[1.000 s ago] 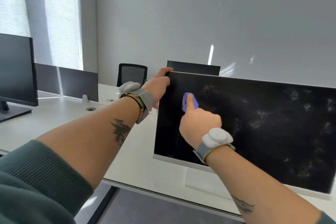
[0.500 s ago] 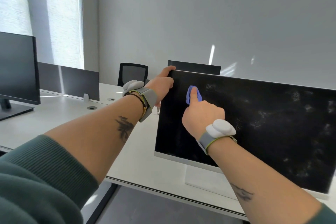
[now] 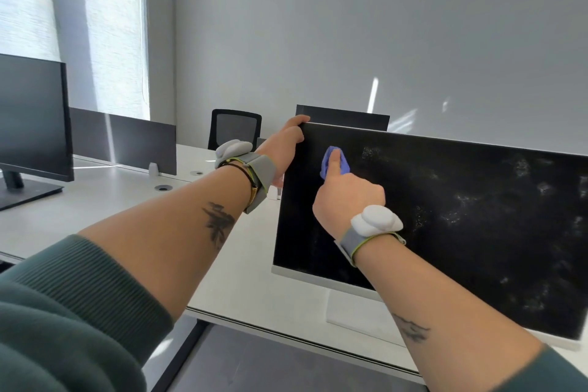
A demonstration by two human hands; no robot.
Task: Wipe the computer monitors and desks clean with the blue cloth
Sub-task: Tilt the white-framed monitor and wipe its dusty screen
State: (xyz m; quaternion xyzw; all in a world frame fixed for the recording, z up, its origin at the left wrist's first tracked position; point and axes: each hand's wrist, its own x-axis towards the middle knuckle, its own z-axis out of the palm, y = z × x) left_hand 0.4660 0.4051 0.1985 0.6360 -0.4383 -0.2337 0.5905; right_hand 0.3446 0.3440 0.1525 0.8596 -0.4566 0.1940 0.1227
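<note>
Beneath the outstretched forefinger of the right hand [image 3: 348,197], other fingers curled, the blue cloth [image 3: 327,166] presses the monitor [image 3: 461,248] near its top-left corner, which the left hand [image 3: 283,149] grips; screen-wiping looks barely begun, and the next stroke must sweep rightward from that fingertip over the smudges [image 3: 458,216].

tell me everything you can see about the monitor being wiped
The monitor is a thin flat panel: black, unlit screen, white lower bezel and stand base. Pale dusty smudges speckle the screen. It stands on the white desk. The left hand grips its top left corner; the right hand presses the blue cloth to its upper left.
</note>
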